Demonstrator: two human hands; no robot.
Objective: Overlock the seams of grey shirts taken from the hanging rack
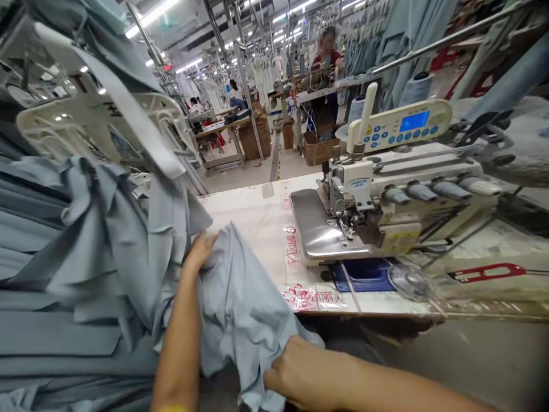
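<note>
A pale blue-grey fabric piece (244,292) hangs in folds off the front left of the sewing table. My left hand (201,252) is closed on its upper edge, the fingertips partly hidden by cloth. Lower down, my right hand (300,366) grips the same piece at its right side, fingers curled into the folds. Just left of my left hand, more blue-grey garment pieces (107,246) hang in layers. To the right stands an overlock sewing machine (355,189) with a shiny metal plate (319,223); neither hand touches it.
The white table top (253,212) has red-printed plastic film along its edge. Red-handled snips (489,273) lie at the right. A cream hanger clip frame (47,123) hangs at upper left. A metal rail (446,40) crosses the upper right. A person (328,63) works farther back.
</note>
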